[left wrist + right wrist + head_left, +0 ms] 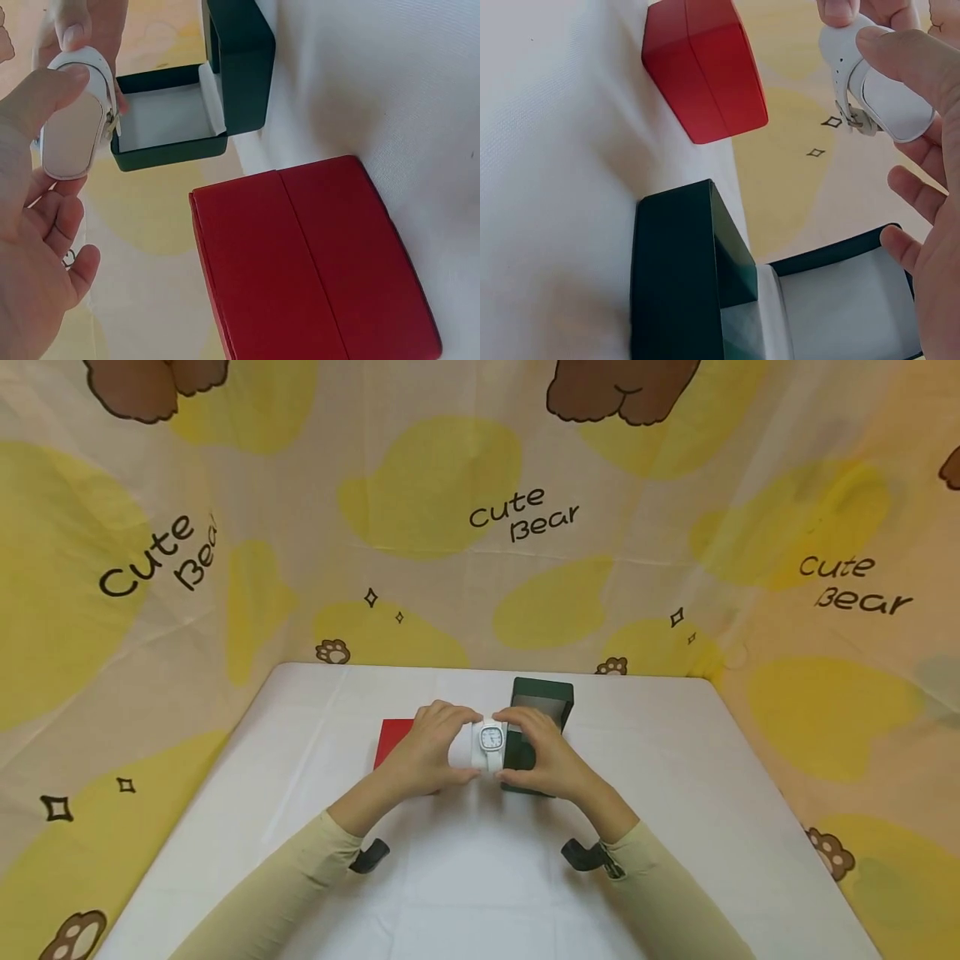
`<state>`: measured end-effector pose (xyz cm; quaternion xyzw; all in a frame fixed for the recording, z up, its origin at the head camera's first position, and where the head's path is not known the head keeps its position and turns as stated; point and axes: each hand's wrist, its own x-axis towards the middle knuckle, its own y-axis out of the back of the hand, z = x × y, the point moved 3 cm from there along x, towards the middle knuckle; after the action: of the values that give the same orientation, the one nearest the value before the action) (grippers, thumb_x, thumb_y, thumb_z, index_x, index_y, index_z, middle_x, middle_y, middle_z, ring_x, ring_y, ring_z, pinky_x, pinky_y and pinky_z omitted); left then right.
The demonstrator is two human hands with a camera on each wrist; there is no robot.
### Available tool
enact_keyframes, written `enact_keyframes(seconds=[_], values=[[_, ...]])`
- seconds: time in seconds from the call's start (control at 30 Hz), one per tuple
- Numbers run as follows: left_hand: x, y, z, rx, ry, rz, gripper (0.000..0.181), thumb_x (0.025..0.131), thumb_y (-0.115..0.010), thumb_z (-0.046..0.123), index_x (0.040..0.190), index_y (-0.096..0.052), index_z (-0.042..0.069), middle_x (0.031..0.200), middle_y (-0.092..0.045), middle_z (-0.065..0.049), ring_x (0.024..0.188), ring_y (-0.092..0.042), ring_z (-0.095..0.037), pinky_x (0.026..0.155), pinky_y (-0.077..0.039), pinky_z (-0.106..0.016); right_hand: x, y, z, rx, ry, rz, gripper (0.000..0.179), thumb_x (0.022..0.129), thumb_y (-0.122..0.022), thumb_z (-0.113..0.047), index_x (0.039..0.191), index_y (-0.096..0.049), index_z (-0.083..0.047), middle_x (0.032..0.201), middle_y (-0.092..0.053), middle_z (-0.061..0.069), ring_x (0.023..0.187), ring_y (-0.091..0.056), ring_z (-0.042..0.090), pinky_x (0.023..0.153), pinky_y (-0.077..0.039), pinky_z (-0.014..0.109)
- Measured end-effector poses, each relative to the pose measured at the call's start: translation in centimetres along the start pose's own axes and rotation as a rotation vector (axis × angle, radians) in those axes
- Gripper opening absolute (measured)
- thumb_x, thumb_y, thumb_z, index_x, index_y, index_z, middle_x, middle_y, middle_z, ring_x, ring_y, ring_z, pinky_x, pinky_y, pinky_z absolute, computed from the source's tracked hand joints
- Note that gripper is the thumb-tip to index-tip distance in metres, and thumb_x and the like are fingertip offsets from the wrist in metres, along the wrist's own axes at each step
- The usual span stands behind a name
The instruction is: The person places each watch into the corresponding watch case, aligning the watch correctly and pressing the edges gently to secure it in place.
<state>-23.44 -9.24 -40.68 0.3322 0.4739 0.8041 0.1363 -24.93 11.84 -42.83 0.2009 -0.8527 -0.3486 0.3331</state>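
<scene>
A white wristwatch (pixel 491 739) with a rounded square dial is wrapped round a white cushion (pixel 73 139), held up above the table. My left hand (pixel 427 747) grips one end of the cushion between thumb and fingers. On the opposite end, my right hand (pixel 551 756) grips it in the same way. The white strap and its metal buckle (pixel 862 120) show underneath in the right wrist view. Behind my right hand stands a dark green box (pixel 543 688), its lid open and its lining pale. A red box (pixel 391 737) lies behind my left hand, closed and partly hidden by it.
Both boxes rest on a white-covered table (pixel 480 877). A patterned cloth (pixel 420 493) with yellow patches and lettering hangs behind the table and along both sides. Dark straps (pixel 370 857) sit at both wrists.
</scene>
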Motion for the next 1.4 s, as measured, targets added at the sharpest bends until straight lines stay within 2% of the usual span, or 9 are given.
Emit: enact_keyframes(seconds=[0.2,0.5,0.67,0.83,1.03,1.17,1.4], values=[[-0.1,-0.3,-0.1,-0.006,-0.001,0.009,0.073,0.067,-0.085,0.042,0.127,-0.053,0.016,0.123,-0.057,0.006,0.112,-0.044,-0.014,0.098,-0.033,-0.039,0.1,-0.2,0.0,-0.009,0.007,0.013,0.079,0.071,-0.083,-0.039,0.138,-0.044,-0.024,0.141,-0.047,-0.004,0.133,-0.039,0.02,0.109,-0.028,0.053],[0.3,-0.3,-0.1,-0.001,-0.014,0.062,0.072,0.066,-0.085,0.04,0.126,-0.053,0.016,0.122,-0.057,0.006,0.112,-0.045,-0.015,0.095,-0.033,-0.039,0.4,-0.2,0.0,-0.046,0.032,0.043,0.081,0.071,-0.083,-0.038,0.139,-0.044,-0.021,0.14,-0.048,-0.002,0.133,-0.04,0.021,0.108,-0.028,0.054],[0.5,-0.5,-0.1,-0.004,-0.003,0.062,0.072,0.066,-0.085,0.039,0.127,-0.052,0.017,0.122,-0.056,0.007,0.113,-0.044,-0.015,0.095,-0.034,-0.039,0.1,0.0,-0.1,-0.01,-0.008,0.039,0.081,0.073,-0.083,-0.038,0.142,-0.042,-0.023,0.142,-0.047,-0.004,0.134,-0.039,0.02,0.11,-0.027,0.052],[0.5,-0.7,-0.1,0.008,0.013,0.047,0.074,0.066,-0.085,0.039,0.128,-0.051,0.018,0.125,-0.055,0.005,0.114,-0.043,-0.015,0.095,-0.035,-0.04,-0.1,0.2,-0.3,0.068,-0.061,0.062,0.065,0.08,-0.077,-0.036,0.138,-0.047,-0.026,0.14,-0.05,-0.008,0.132,-0.042,0.017,0.108,-0.034,0.049],[0.6,-0.8,0.1,0.056,-0.003,0.051,0.074,0.066,-0.085,0.041,0.128,-0.051,0.017,0.125,-0.055,0.004,0.113,-0.044,-0.016,0.094,-0.035,-0.04,0.1,0.0,-0.7,0.096,-0.07,0.139,0.042,0.085,-0.073,-0.034,0.123,-0.058,-0.027,0.135,-0.055,-0.007,0.126,-0.047,0.017,0.101,-0.042,0.048],[0.6,-0.7,0.3,0.076,-0.006,0.053,0.074,0.066,-0.085,0.042,0.127,-0.053,0.016,0.124,-0.055,0.004,0.112,-0.044,-0.016,0.095,-0.034,-0.04,0.1,-0.1,-0.7,0.111,-0.083,0.156,0.038,0.084,-0.074,-0.033,0.12,-0.059,-0.029,0.134,-0.055,-0.009,0.126,-0.048,0.016,0.097,-0.046,0.047],[0.4,-0.4,0.4,0.072,0.024,0.017,0.075,0.067,-0.084,0.044,0.129,-0.053,0.016,0.126,-0.056,0.003,0.114,-0.044,-0.016,0.097,-0.033,-0.041,0.0,-0.2,-1.0,0.14,-0.079,0.142,0.038,0.081,-0.077,-0.029,0.116,-0.061,-0.029,0.134,-0.055,-0.009,0.125,-0.047,0.015,0.101,-0.042,0.046]])
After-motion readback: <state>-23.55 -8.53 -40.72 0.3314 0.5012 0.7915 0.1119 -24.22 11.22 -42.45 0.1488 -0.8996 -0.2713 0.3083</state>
